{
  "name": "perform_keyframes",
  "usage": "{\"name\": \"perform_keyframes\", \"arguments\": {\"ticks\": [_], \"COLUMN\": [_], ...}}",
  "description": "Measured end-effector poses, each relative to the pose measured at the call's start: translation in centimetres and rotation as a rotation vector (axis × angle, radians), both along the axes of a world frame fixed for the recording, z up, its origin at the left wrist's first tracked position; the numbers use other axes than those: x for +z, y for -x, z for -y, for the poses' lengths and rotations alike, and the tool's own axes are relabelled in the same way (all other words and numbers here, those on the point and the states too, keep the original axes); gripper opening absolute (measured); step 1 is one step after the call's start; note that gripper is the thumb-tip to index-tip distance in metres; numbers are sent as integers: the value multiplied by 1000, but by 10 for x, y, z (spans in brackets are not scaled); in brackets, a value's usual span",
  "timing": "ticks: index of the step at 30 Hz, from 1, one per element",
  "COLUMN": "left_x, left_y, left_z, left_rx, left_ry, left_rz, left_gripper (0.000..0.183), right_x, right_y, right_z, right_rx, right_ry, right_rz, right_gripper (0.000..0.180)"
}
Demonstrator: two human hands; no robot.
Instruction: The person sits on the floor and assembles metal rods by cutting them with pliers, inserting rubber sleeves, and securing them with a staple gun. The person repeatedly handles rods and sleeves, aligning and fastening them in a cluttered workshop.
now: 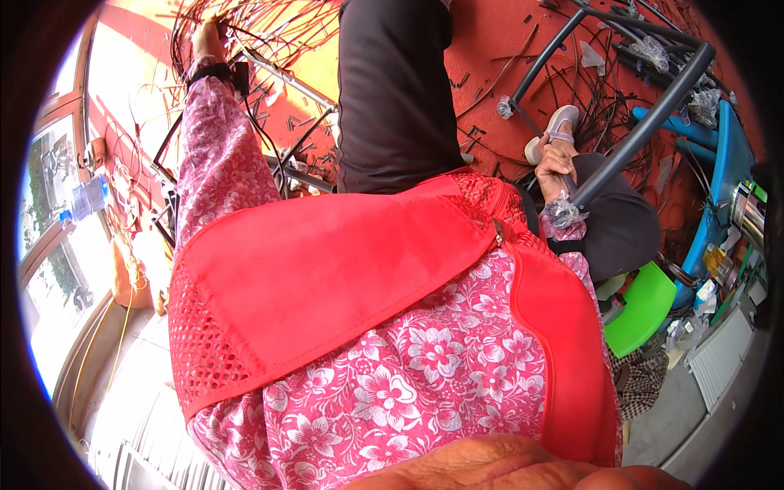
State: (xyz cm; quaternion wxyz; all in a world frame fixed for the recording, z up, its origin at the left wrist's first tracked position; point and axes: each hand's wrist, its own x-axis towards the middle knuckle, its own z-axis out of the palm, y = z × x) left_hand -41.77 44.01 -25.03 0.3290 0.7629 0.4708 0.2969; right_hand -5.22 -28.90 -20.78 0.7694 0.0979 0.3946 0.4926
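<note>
My left hand (209, 40) reaches out at the upper left, among a tangle of thin dark cables (282, 27). Its fingers are partly lost in glare and cables, so I cannot tell what it grips. Low at my right side, my right hand (556, 165) is closed around a thin bar of a grey tubular metal frame (650, 119). Crumpled clear plastic film (565, 211) wraps the tube end close to that wrist. A second frame with a bright metal tube (291, 79) stands just right of my left forearm.
Short dark offcuts (300, 122) lie scattered over the red floor (490, 37). At the right are a blue plastic chair (713, 202), a bright green plastic piece (643, 309) and a checked cloth (640, 380). A clear plastic bottle (89, 197) shows near the window at left.
</note>
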Motion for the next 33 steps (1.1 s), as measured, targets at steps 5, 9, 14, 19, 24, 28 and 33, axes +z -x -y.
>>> {"name": "perform_keyframes", "arguments": {"ticks": [5, 9, 14, 19, 24, 28, 33], "left_x": [12, 9, -25, -98, -151, -163, -169], "left_y": [-127, -241, -352, -411, -435, -401, -364], "left_z": [48, 125, 239, 339, 413, 449, 469], "left_rx": [-151, -342, -501, -562, -539, -551, -517], "left_ry": [26, 49, 107, 199, 277, 420, 361], "left_rz": [-58, -79, -143, -270, -487, -640, -739], "left_gripper": [22, 24, 26, 29, 32, 36, 36], "right_x": [0, 0, 6, 12, 28, 45, 59], "right_y": [8, 15, 20, 24, 39, 47, 42], "right_z": [-3, -9, -16, -23, -40, -49, -59], "right_rx": [59, 57, 113, 109, 42, -50, -58], "right_ry": [-25, -36, -35, -107, -210, -114, -94], "right_rz": [34, 79, 47, 37, 8, -56, -73], "right_gripper": [31, 30, 27, 27, 29, 33, 33]}}
